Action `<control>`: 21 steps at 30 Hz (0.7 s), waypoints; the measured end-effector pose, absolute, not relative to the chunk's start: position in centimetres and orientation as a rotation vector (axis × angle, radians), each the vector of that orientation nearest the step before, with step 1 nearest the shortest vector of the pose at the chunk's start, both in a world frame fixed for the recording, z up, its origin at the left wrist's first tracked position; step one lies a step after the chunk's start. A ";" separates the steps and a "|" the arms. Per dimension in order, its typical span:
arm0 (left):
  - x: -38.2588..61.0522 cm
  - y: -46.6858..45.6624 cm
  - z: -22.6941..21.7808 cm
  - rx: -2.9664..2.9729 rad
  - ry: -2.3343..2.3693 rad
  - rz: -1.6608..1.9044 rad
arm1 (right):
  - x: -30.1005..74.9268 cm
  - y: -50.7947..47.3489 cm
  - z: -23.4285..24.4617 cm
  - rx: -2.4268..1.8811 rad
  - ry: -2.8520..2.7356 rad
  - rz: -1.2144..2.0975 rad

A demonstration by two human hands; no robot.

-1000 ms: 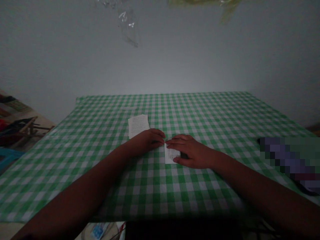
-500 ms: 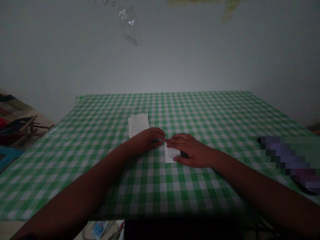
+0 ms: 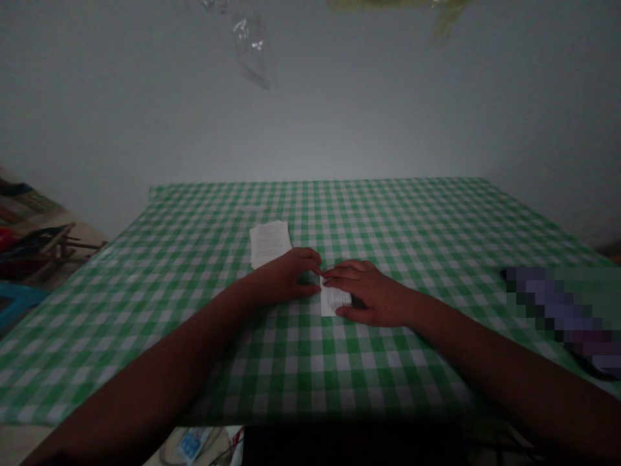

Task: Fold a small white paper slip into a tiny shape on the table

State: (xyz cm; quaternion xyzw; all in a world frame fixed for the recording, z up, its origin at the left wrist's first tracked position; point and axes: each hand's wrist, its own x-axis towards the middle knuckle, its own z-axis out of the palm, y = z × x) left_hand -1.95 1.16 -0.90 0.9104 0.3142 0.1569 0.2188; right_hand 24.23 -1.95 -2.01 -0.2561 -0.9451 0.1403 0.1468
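Note:
A small printed sheet of paper (image 3: 333,304) lies on the checked cloth in the middle, partly curled or folded over. My right hand (image 3: 371,291) rests on its right part, with the fingers stretched across it towards the left and the thumb near its lower edge. At the paper's upper left edge, my left hand (image 3: 294,275) has curved fingers, with a gap between them and the thumb. Nothing shows in that gap. The fingertips of both hands nearly meet there, and whether the left ones touch the paper is hard to see. Behind my left hand sits a stack of printed papers (image 3: 270,243).
A green and white checked tablecloth (image 3: 412,226) covers the table, which stands against a grey wall (image 3: 339,116). On the right lies a dark-edged, pixelated object (image 3: 557,310). A blue stool-like piece (image 3: 19,304) stands on the floor at left.
My left thumb has moved down, away from the fingers, so the gap between them is wider. The right hand stays almost still on the paper.

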 end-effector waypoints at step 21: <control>-0.8 0.0 -0.5 2.583 0.953 0.375 | 24.4 -1.7 -2.1 -0.697 -2.674 0.487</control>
